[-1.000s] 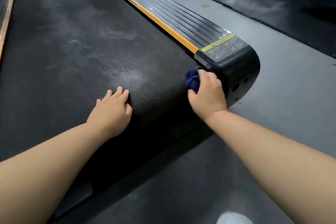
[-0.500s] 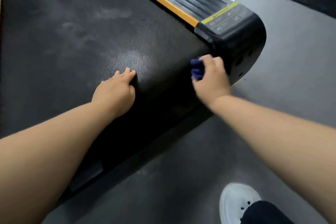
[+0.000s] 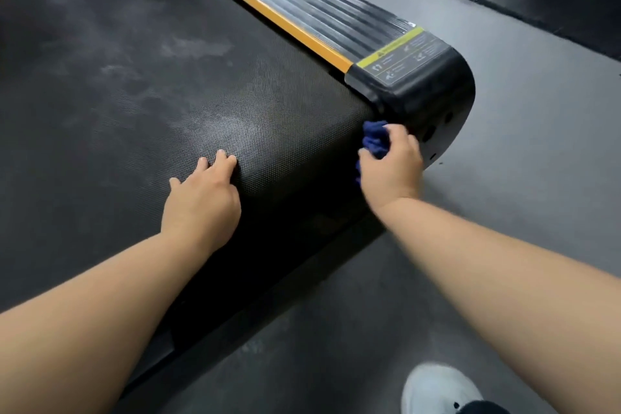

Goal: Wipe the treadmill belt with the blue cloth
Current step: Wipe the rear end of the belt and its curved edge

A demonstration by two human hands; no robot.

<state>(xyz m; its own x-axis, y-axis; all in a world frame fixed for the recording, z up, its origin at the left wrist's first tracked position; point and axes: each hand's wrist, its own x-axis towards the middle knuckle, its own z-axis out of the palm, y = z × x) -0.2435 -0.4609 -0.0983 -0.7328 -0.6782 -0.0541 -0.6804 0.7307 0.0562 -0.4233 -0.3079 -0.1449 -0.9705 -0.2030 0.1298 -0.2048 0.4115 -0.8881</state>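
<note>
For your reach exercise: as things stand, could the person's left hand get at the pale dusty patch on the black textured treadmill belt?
Probably yes. The left hand lies flat on the black textured treadmill belt, with the pale dusty patch just beyond its fingertips and nothing between them.

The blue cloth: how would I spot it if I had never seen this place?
Find the wide black treadmill belt and follow its near rounded end rightward to the black corner cap. There the right hand bunches the cloth against the belt's edge. It is the only dark blue thing here.
</note>
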